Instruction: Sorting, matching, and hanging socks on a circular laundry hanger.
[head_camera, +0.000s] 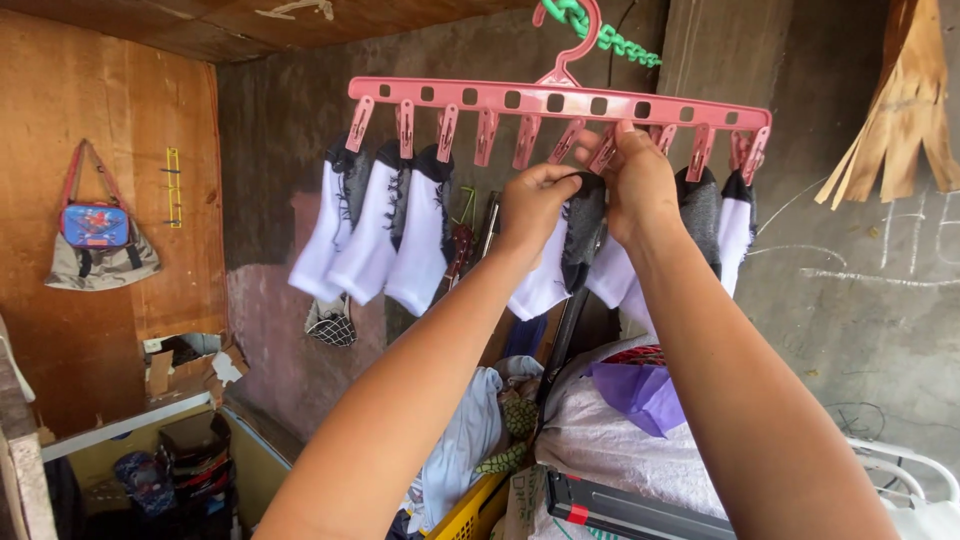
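The clip hanger (560, 100) is pink, hung from a green chain (605, 35); below it the socks (385, 225) are white with dark grey cuffs. Far left of the hanger, a bag (98, 240) shows blue and beige with red straps; beneath the hanger lies purple cloth (640, 390)

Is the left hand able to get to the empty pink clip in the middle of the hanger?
Probably yes. The left hand holds a white-and-grey sock just below the pink plastic clip hanger, and nothing blocks the free clip above it.
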